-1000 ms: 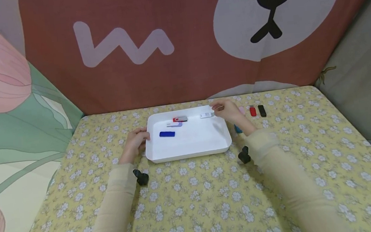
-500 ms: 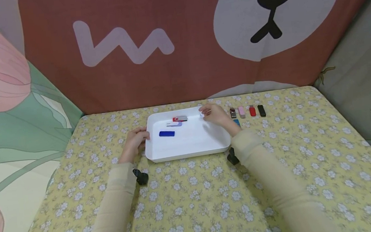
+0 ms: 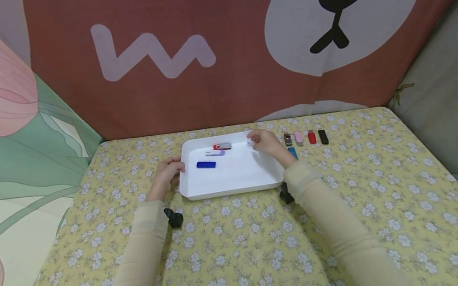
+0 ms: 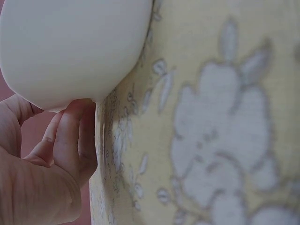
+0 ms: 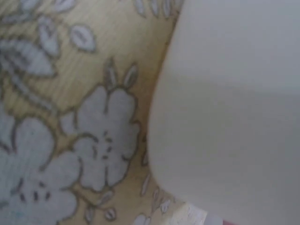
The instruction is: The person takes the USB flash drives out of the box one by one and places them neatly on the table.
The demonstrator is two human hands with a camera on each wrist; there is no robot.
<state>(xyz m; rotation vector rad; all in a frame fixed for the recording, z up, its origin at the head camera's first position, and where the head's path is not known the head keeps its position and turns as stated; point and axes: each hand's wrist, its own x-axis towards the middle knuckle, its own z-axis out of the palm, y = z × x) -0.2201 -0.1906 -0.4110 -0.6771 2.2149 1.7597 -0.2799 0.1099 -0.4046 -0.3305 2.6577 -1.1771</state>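
Note:
My left hand (image 3: 167, 173) grips the left edge of a white tray (image 3: 233, 191); in the left wrist view its fingertips (image 4: 70, 126) reach under the tray's corner. Over the tray's right back part, my right hand (image 3: 269, 144) pinches a white USB stick (image 3: 250, 143), most of which the fingers hide. Lying in the left half of the tray are a red and silver USB stick (image 3: 222, 146), a lilac one (image 3: 216, 153) and a dark blue one (image 3: 206, 165). The right wrist view shows only the tray's side (image 5: 225, 131) and the cloth, not the hand.
Right of the tray, a row on the cloth holds a brown-and-silver USB stick (image 3: 287, 139), a pink one (image 3: 298, 138), a red one (image 3: 312, 137) and a black one (image 3: 323, 137). A blue one (image 3: 292, 152) lies partly behind the right wrist. A printed curtain (image 3: 168, 103) backs the table.
My right hand has moved left from the tray's right back corner, covering more of the white USB stick and uncovering sticks on the cloth. The left hand and the tray have stayed put.

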